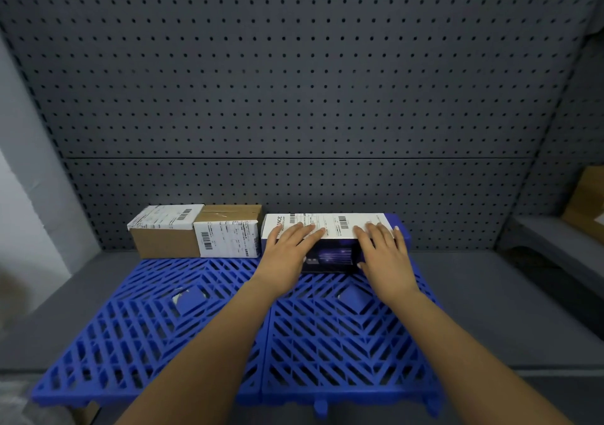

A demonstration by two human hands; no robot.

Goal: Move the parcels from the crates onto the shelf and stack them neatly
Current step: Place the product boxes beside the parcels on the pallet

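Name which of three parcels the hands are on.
The long blue box at the right end: left hand and right hand rest on it. The left brown box and middle brown box are untouched.

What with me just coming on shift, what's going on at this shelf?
A person lays the left hand and the right hand flat on a long blue-and-white parcel at the back of the blue grid mat, by the pegboard. To its left, the middle parcel and the end parcel stand in a row.
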